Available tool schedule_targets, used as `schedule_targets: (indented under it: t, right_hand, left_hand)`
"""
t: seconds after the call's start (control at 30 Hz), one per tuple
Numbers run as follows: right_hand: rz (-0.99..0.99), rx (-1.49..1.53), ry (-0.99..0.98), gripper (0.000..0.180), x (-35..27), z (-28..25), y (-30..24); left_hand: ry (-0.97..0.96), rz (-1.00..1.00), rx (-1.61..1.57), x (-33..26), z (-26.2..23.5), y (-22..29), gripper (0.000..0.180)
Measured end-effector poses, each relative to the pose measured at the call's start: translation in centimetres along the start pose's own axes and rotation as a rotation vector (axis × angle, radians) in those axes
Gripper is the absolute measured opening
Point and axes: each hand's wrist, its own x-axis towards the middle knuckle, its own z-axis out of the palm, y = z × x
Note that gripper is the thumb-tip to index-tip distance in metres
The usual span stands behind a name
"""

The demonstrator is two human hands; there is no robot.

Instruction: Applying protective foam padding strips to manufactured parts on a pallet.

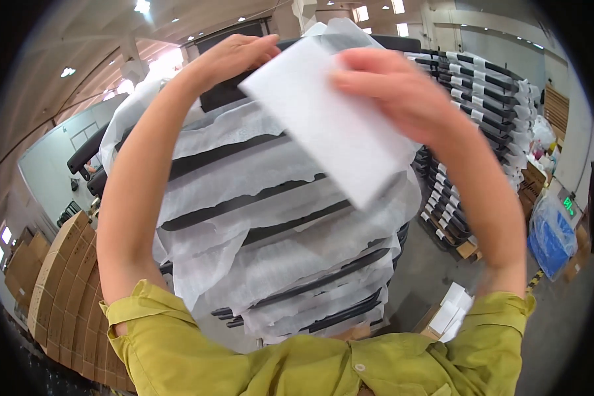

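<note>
My right hand (396, 86) is closed on a white sheet (336, 125), thumb and fingers pinching its upper right edge. The sheet is smeared by motion and tilts in front of a tall stack of dark parts (257, 214) layered with thin white wrapping sheets (244, 158). At the stack's upper end my left hand (234, 58) reaches over a black part (224, 96), its fingers extended to the right. The thumb and the undersides of those fingers are hidden. Behind the held sheet stands another translucent white wrap (350, 33).
Another stack of black parts with white wraps (475, 86) stands to the right. Brown cartons (63, 284) are piled at the left. A blue plastic bag (553, 234) hangs at far right. An open box with white sheets (449, 310) sits low on the right.
</note>
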Motion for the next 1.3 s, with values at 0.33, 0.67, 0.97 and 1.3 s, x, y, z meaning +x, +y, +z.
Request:
schedule_targets:
  t: [0.33, 0.67, 0.97, 1.3]
  right_hand:
    - [0.34, 0.307, 0.437, 0.015, 7.6, 1.5, 8.8]
    - [0.306, 0.567, 0.412, 0.017, 4.6, 3.4, 9.8]
    - [0.484, 0.494, 0.277, 0.016, 0.2, 4.1, 10.9]
    - [0.326, 0.258, 0.358, 0.019, 4.6, 0.0, 7.5]
  left_hand:
    - [-0.296, -0.332, -0.105, 3.9, -0.7, -2.3, 0.02]
    - [-0.1, -0.225, -0.088, 4.2, -0.2, -4.0, 0.017]
    - [-0.077, -0.079, -0.106, 4.4, 0.5, -3.7, 0.016]
    - [0.284, 0.291, 0.21, 1.2, 1.9, -1.5, 0.021]
